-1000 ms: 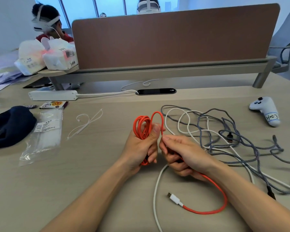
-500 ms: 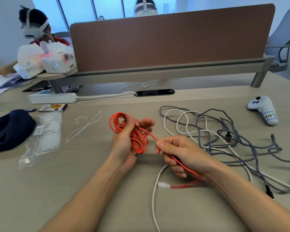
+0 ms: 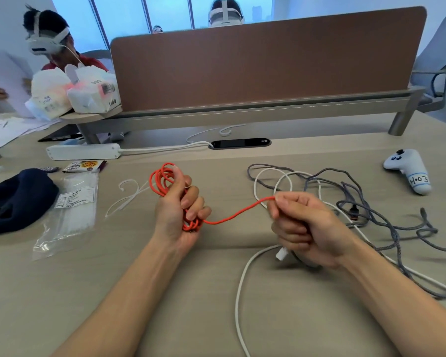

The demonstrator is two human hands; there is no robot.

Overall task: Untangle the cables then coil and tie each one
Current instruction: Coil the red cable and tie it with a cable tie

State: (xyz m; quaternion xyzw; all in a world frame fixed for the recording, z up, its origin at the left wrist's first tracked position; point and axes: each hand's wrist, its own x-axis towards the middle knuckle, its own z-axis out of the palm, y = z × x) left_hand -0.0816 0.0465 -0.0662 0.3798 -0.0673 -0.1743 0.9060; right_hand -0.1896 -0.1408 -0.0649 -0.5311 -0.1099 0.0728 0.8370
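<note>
Grey cables point(image 3: 350, 186) braided cloth (probably); desk point(image 3: 139, 279) matt wood-look.

- Open-plan office, shared desks.
- Long desk point(image 3: 139, 292) split by a brown divider point(image 3: 268, 60) on a metal rail.
- Person in a headset point(image 3: 225, 14) just visible over the divider.
- Second headset wearer point(image 3: 49, 39) at far left, papers point(image 3: 0, 124) spread in front.
- Power strip point(image 3: 83, 152) on the desk, its lead running into a cable slot point(image 3: 240, 143) in the top.
- Grey chair point(image 3: 438, 73) with armrest at right.
- Tall windows point(image 3: 170, 11) along the back.
- Controller point(image 3: 407, 171) tagged "H·03", so kit is inventoried.
</note>
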